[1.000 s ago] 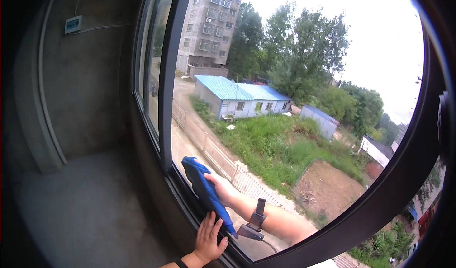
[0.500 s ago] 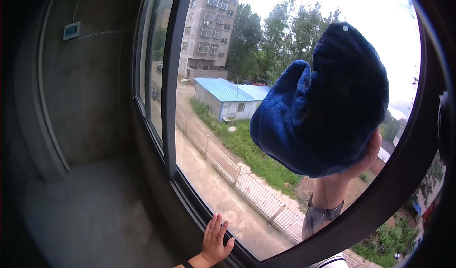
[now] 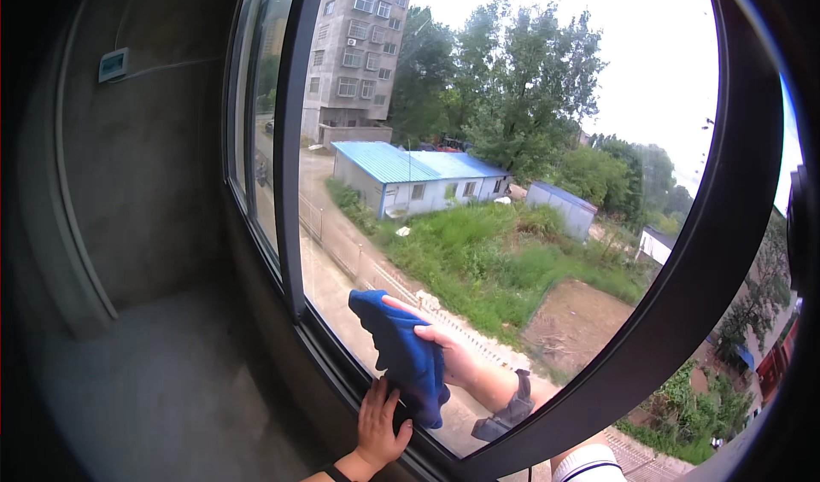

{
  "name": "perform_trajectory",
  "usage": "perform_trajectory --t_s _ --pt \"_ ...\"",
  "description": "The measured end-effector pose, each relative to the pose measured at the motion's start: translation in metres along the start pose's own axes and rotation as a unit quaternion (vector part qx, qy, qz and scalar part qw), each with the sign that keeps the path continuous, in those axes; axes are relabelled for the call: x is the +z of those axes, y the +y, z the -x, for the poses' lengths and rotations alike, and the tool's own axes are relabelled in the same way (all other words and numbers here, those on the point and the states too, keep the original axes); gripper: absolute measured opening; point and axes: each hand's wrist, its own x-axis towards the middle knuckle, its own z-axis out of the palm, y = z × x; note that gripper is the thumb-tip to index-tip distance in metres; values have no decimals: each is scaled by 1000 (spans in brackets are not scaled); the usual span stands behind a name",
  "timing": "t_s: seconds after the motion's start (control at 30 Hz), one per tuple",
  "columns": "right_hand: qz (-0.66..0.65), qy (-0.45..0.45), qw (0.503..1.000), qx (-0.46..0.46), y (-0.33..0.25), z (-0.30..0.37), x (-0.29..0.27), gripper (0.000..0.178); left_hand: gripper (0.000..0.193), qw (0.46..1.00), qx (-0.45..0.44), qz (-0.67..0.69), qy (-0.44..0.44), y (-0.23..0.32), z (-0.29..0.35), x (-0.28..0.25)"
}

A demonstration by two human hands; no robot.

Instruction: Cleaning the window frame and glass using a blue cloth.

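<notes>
Cloth first, since it's the thing in hand: the blue cloth [image 3: 401, 345] sits low in the middle of the frame, beyond the window pane [image 3: 666, 21], and we see it through the glass. Our right hand [image 3: 453, 352] has hold of it, thumb across the near face, a finger stretched along the top edge; how the other fingers curl we can't tell. Our left hand [image 3: 378, 426] is spread loosely on the lower rail [image 3: 329, 345] at bottom centre, with nothing gripped as far as we can see.

Handling-wise, we'd guess light, floppy and soft, nothing fragile — whether it's wet doesn't show. We'd take it by the thick bunched middle, palm behind it, because the loose ends look likely to flop.

As for surfaces, the pane looks smooth and probably slick, set in a dark window frame [image 3: 683, 311] that bends down the right side. Room's pretty bare: grey wall [image 3: 162, 166] at upper left with a small display box [image 3: 113, 65] and a pale pipe [image 3: 67, 183], dim floor [image 3: 154, 397] at lower left. Outside — a blue-roofed shed [image 3: 410, 164] mid-frame, grass [image 3: 478, 243] below it.
</notes>
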Motion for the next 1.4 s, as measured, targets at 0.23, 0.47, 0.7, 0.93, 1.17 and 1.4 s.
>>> perform_trajectory --t_s 0.23,0.47,0.7,0.93,1.17,1.4 --pt "59 -97 885 -452 -165 44 100 68 69 1000 28 -2 10 2 0 2" --pt "99 -40 882 -459 -168 71 97 63 69 999 30 -12 6 1 -1 0" --pt "101 165 958 -210 -81 106 23 59 70 999 38 -27 6 0 0 1" --pt "28 256 946 -197 -28 151 -26 55 71 999 40 -26 -3 -3 2 2" --pt "-26 367 798 -477 -39 234 48 58 54 999 12 1 -51 38 -12 -41" --pt "374 512 688 -352 34 223 179 63 64 714 -53 598 -361 134 -35 -86"
